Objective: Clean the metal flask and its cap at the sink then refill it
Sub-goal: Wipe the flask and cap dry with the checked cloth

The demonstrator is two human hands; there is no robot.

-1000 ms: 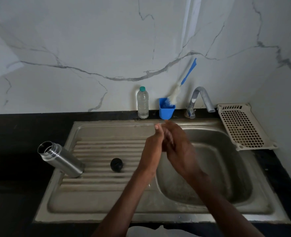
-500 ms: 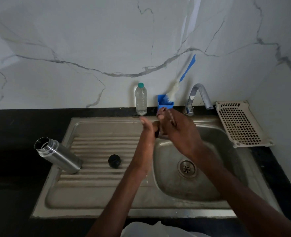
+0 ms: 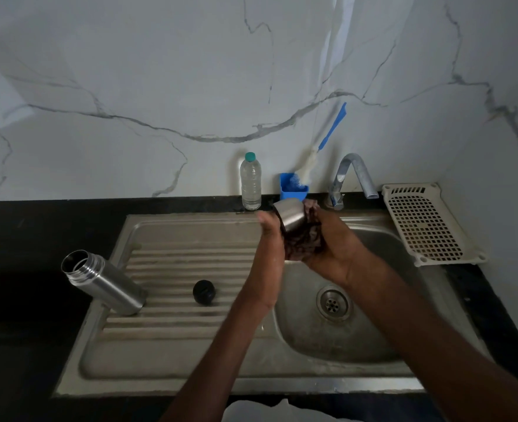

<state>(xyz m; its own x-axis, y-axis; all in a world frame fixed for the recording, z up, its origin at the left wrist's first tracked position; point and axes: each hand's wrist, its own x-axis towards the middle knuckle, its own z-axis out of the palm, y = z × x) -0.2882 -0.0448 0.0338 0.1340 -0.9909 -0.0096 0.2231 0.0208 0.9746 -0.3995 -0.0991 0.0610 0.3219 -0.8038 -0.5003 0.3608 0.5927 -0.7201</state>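
The hands have lifted and parted a little since a moment ago, and a steel cap (image 3: pixel 289 214) that was hidden between the palms now shows – a short, smooth, brushed-metal cup, held tilted over the far edge of the basin. The right hand (image 3: pixel 332 249) has its grip curled round a dark, netted scrubber (image 3: pixel 304 239) pressed to the cap's side. The left hand (image 3: pixel 268 239) steadies the cap from the left, its fingers mostly hidden; how they are curled I cannot tell. By my reading the cap is mid-scrub, with rinsing yet to come.

The metal flask (image 3: pixel 103 283) lies on its side at the left of the ribbed drainboard of the sink (image 3: pixel 190 370), its threaded mouth open and resting over the black desk (image 3: pixel 23 239). A small black stopper (image 3: pixel 204 292), round and matte, sits on the ridges just right of it – untouched.
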